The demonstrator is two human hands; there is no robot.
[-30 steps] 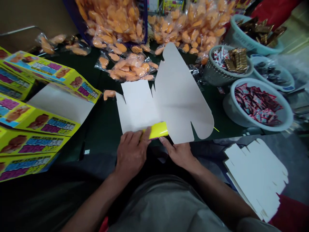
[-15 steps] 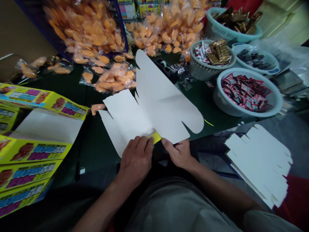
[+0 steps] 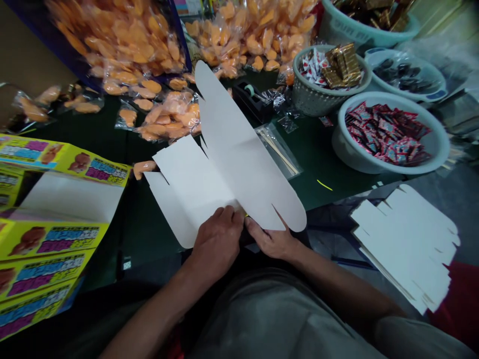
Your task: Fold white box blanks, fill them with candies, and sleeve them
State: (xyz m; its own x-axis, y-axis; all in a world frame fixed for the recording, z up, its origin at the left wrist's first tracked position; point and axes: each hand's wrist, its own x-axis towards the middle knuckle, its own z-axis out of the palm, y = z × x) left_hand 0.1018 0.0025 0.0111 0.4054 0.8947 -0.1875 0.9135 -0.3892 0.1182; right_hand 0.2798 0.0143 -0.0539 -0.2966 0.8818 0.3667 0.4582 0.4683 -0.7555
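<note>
A flat white die-cut carton blank (image 3: 224,164) lies on the dark green table (image 3: 318,149) just in front of me, white side up. My left hand (image 3: 217,244) rests curled on its near edge, fingers pressing down on the fold. My right hand (image 3: 273,239) pinches the same edge from the right, fingertips meeting the left hand's. Only a sliver of the blank's yellow printed side shows between the two hands.
Assembled yellow printed cartons (image 3: 41,249) stand at the left. Bagged orange snacks (image 3: 168,114) are piled at the back, beside a black tape dispenser (image 3: 254,99). Bowls of wrapped sweets (image 3: 389,134) fill the right. A stack of white blanks (image 3: 407,244) lies at lower right.
The yellow flap seen a second ago has been folded under and is almost hidden. Both hands have closed together on the near edge, and the blank has rotated slightly leftwards.
</note>
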